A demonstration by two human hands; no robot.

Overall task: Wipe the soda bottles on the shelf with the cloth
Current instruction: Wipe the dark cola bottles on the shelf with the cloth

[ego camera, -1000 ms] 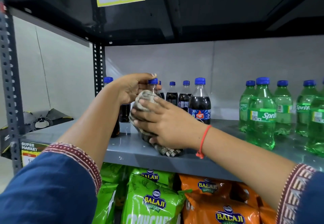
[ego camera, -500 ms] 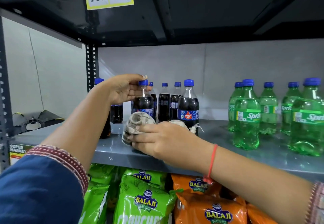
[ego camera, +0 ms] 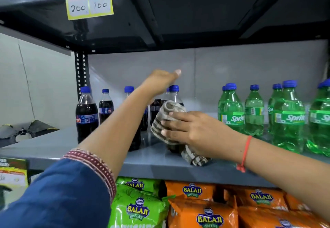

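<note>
Dark cola bottles with blue caps stand at the left of the grey shelf, one at the front left. My right hand is shut on a striped grey cloth and presses it against the side of a cola bottle whose cap shows above it. The cloth's loose end lies on the shelf. My left hand is blurred, raised just above that bottle's cap, thumb out, holding nothing. Green Sprite bottles stand in rows to the right.
The upper shelf hangs low overhead with a yellow price tag on its edge. A perforated upright post stands at the back left. Below the shelf lie green and orange wafer packets.
My left hand has let go of the bottle cap and lifted above it. My right hand has carried the cloth up from the shelf surface onto the side of a cola bottle.
</note>
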